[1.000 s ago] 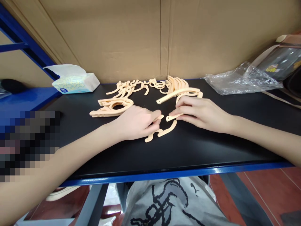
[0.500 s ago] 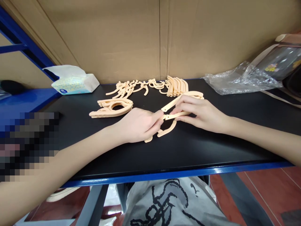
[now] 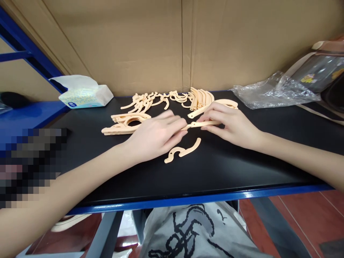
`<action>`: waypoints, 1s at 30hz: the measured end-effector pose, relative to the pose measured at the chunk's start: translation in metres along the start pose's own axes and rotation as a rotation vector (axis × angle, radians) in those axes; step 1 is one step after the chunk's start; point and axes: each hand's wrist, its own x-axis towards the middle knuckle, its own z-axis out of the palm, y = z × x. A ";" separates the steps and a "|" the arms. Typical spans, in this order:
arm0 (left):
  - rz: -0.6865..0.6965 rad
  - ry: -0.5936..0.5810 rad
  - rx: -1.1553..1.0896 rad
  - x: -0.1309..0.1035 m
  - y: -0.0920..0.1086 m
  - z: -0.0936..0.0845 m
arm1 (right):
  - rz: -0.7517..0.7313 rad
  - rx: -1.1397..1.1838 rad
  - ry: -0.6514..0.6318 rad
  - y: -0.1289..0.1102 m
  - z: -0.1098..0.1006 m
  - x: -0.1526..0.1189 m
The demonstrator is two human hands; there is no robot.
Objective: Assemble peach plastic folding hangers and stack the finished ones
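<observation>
My left hand [image 3: 157,134] is closed on one end of a beige plastic folding-hanger piece, most of it hidden by the fingers. My right hand [image 3: 232,123] pinches the adjoining hanger arm [image 3: 199,124], whose end with a small hole meets the piece at the left fingertips. Behind the right fingers lies a second hanger arm [image 3: 195,113], partly covered; whether the hand touches it I cannot tell. On the black tabletop below the hands rest a curved hook piece [image 3: 171,154] and a short curved piece [image 3: 192,148], end to end.
Folded hangers [image 3: 115,129] lie stacked left of my hands. Loose hook pieces [image 3: 142,102] and a row of hanger arms [image 3: 200,98] line the back. A tissue pack [image 3: 84,94] stands at back left, clear plastic wrap [image 3: 276,91] and a bag [image 3: 319,71] at right.
Both hands have moved slightly up and away from the front edge with the joined hanger piece. The hook piece on the table now shows fully. The second hanger arm has shifted up and right.
</observation>
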 end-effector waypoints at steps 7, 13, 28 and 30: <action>0.086 0.196 0.019 -0.003 0.005 -0.021 | 0.006 -0.034 -0.015 0.003 0.003 0.000; -0.056 -0.035 -0.313 -0.003 -0.006 0.009 | -0.036 -0.074 -0.037 0.003 0.004 -0.002; -0.196 -0.303 -0.025 -0.002 -0.001 0.005 | 0.186 -0.077 -0.123 0.009 0.006 0.002; -0.202 -0.313 -0.006 -0.002 -0.001 0.005 | 0.185 -0.072 -0.129 0.010 0.006 0.002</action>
